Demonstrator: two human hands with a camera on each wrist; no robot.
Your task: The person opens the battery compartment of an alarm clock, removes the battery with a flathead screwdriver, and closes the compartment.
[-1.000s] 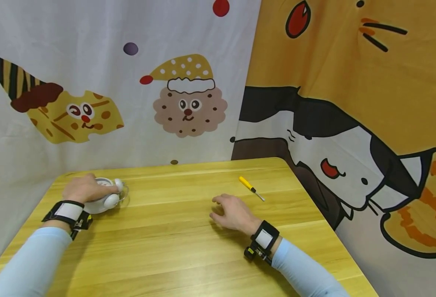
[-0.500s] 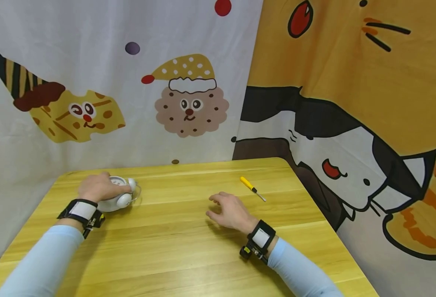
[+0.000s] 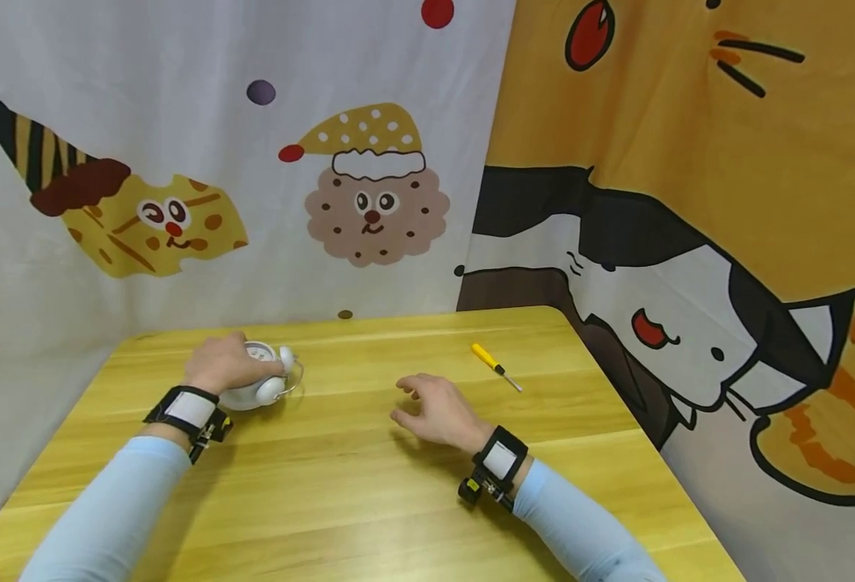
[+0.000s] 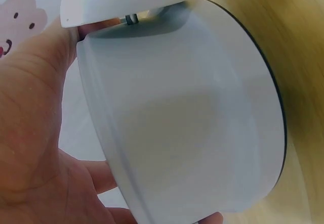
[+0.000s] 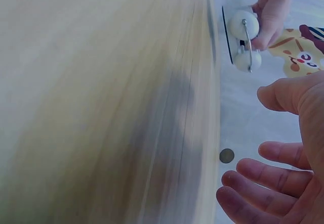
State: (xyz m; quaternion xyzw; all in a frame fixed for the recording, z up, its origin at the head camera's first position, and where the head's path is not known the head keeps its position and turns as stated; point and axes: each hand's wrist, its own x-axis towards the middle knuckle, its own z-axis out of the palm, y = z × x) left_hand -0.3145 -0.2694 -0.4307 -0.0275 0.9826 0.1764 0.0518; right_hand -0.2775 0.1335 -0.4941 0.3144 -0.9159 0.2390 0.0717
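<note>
A white twin-bell alarm clock (image 3: 246, 396) is at the left of the table in the head view, face tilted up and bells pointing right. My left hand (image 3: 225, 365) grips its body from the left, the thumb reaching towards the bells. Up close in the left wrist view, the clock's smooth white casing (image 4: 177, 118) fills the middle, with fingertips showing below it. My right hand (image 3: 438, 411) hovers over the middle of the table, fingers loosely bent and holding nothing. The right wrist view shows those fingers (image 5: 268, 193) spread apart.
A screwdriver (image 3: 484, 356) with a yellow handle lies on the wooden table (image 3: 355, 501), beyond my right hand. Behind the table hangs a white curtain (image 3: 202, 48) with cartoon prints, joined by an orange one (image 3: 660, 121) at the right.
My left hand has moved to the right with the alarm clock in its grip. The right hand has drifted slightly left. The screwdriver lies where it was.
</note>
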